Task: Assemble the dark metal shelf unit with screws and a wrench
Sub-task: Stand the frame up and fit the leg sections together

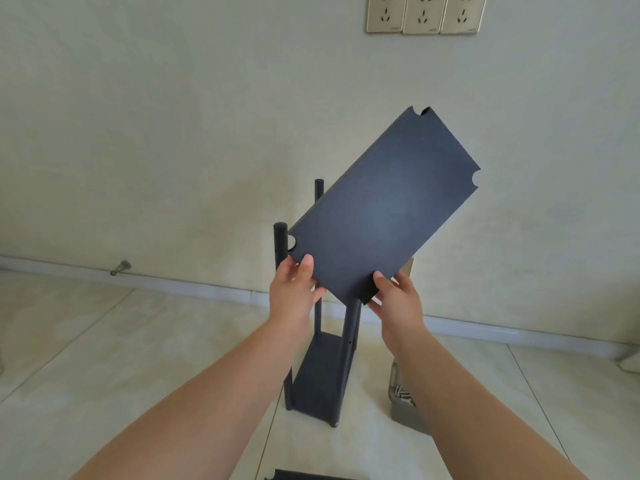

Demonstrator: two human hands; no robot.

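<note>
A dark metal shelf panel with notched corners is held up in the air, tilted toward the upper right. My left hand grips its near left corner and my right hand grips its near right corner. Behind and below the panel stands the partly built shelf frame, with dark upright posts rising from a bottom shelf on the floor. A grey box with several screws in it sits on the floor to the right of the frame, partly hidden by my right forearm. No wrench is visible.
Another dark panel pokes in at the bottom edge. The cream wall has a row of sockets at the top and a door stopper low on the left. The floor is pale tile.
</note>
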